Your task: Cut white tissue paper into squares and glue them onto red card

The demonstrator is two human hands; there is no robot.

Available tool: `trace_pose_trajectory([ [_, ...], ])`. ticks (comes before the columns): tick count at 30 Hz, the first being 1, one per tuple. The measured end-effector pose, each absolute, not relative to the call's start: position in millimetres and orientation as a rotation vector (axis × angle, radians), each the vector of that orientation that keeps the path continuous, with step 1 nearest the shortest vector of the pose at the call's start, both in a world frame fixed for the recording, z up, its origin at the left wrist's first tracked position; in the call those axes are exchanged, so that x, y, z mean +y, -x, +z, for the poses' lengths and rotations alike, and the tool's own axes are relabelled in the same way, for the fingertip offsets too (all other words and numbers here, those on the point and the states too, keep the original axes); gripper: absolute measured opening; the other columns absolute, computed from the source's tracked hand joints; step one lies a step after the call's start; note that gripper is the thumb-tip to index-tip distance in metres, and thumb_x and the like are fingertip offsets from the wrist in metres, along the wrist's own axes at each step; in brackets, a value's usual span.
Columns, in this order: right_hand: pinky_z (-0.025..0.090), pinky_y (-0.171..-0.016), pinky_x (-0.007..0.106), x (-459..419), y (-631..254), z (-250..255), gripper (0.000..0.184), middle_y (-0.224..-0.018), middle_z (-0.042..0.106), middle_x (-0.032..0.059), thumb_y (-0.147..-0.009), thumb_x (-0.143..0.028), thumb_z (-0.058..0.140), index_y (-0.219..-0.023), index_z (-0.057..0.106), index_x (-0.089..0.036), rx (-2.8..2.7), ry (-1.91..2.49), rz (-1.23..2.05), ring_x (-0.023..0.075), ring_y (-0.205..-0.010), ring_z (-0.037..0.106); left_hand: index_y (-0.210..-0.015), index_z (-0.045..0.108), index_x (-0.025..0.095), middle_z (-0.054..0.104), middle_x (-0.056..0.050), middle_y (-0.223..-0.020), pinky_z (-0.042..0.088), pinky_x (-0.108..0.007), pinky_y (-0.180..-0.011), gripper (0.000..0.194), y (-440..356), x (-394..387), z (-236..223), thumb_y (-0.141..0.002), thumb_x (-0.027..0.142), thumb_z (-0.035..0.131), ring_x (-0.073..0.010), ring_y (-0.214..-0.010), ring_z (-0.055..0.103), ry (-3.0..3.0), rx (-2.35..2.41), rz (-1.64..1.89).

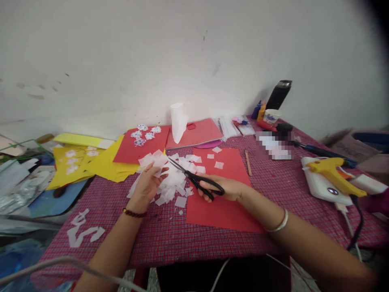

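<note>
In my right hand (220, 187) is a pair of black-handled scissors (190, 175), fingers through the loops and the blades pointing up and left. My left hand (148, 180) pinches a thin white paper piece (160, 160) just left of the blade tips. Beneath both hands spreads a loose heap of cut white paper squares (173, 182). Under my right hand lies a red sheet (225, 215), with a few small white squares (219, 165) on its upper part.
Paper flowers (139, 142) rest on another red sheet at back left, beside yellow sheets (111, 164). A rolled white paper (178, 121) stands by the wall. At right are a yellow glue gun (331, 166) on a white power bank, a wooden stick (248, 162) and a black flask (278, 95).
</note>
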State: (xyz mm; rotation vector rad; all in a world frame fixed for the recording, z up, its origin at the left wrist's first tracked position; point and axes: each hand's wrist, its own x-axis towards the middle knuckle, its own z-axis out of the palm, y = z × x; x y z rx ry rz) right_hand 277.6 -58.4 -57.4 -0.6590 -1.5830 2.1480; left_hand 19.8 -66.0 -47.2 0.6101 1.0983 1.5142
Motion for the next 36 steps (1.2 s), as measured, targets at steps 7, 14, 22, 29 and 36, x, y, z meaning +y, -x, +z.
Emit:
trace_pose_trajectory([
  [7, 0.044, -0.05, 0.018, -59.3, -274.5, -60.3, 0.053, -0.077, 0.056, -0.0012, -0.079, -0.061, 0.07, -0.099, 0.052, -0.015, -1.588, 0.661, 2.168, 0.0064, -0.057, 0.054, -0.073, 0.054, 0.019, 0.063, 0.004, -0.072, 0.053, -0.028, -0.067, 0.032, -31.6, -67.7, -49.6, -0.055, 0.018, 0.081, -0.0164, -0.076, 0.068, -0.663, 1.104, 1.451],
  [14, 0.04, -0.047, 0.017, -60.6, -272.1, -57.6, 0.053, -0.074, 0.054, -0.0024, -0.078, -0.062, 0.07, -0.097, 0.053, -0.015, -1.59, 0.66, 2.121, 0.005, -0.053, 0.05, -0.067, 0.053, 0.018, 0.061, 0.003, -0.071, 0.053, -0.028, -0.068, 0.031, -40.7, -69.1, -55.9, -0.056, 0.021, 0.081, -0.0171, -0.077, 0.067, -0.73, 1.094, 1.385],
  [22, 0.037, -0.042, 0.017, -61.2, -271.0, -58.5, 0.051, -0.069, 0.053, -0.004, -0.076, -0.059, 0.073, -0.096, 0.056, -0.015, -1.574, 0.769, 2.031, 0.0043, -0.048, 0.045, -0.071, 0.058, 0.017, 0.069, -0.004, -0.082, 0.053, -0.029, -0.064, 0.024, -39.7, -70.0, -55.5, -0.057, 0.023, 0.077, -0.0186, -0.075, 0.067, -0.75, 1.091, 1.318],
  [29, 0.04, -0.049, 0.018, -60.1, -274.1, -55.6, 0.057, -0.075, 0.055, -0.0024, -0.074, -0.062, 0.074, -0.101, 0.053, -0.016, -1.555, 0.791, 2.028, 0.0057, -0.056, 0.051, -0.069, 0.056, 0.016, 0.073, -0.008, -0.084, 0.052, -0.026, -0.064, 0.025, -29.9, -69.0, -50.9, -0.054, 0.018, 0.076, -0.0149, -0.07, 0.065, -0.704, 1.185, 1.374],
  [36, 0.043, -0.051, 0.019, -60.5, -278.2, -54.4, 0.054, -0.076, 0.055, -0.0019, -0.078, -0.06, 0.072, -0.102, 0.052, -0.015, -1.634, 0.741, 2.111, 0.0066, -0.058, 0.051, -0.075, 0.052, 0.019, 0.07, 0.001, -0.078, 0.05, -0.024, -0.065, 0.032, -25.9, -66.2, -45.9, -0.056, 0.016, 0.076, -0.0129, -0.07, 0.066, -0.639, 1.098, 1.529],
])
